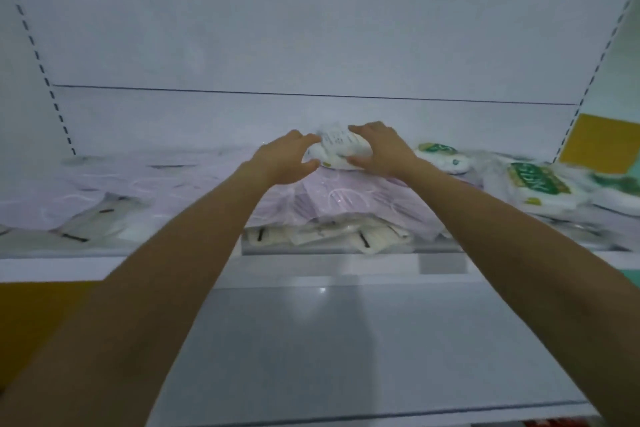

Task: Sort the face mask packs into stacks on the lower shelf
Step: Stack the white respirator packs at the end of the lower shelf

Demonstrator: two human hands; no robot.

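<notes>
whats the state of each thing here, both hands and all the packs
left hand, gripping the left end of the white printed pack
right hand, gripping its right end
white printed pack, held between both hands
lilac patterned packs, heaped and sloping, under the held pack
green-labelled white packs, lying loose on the right
cream packs, flat beneath the lilac ones, at the front

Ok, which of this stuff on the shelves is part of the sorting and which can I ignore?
Part of the job:
- white pack, held by the left hand and the right hand
- lilac packs
- pale packs under them
- green-labelled packs, probably
- lower shelf

Just there:
- yellow panel
- slotted upright
</notes>
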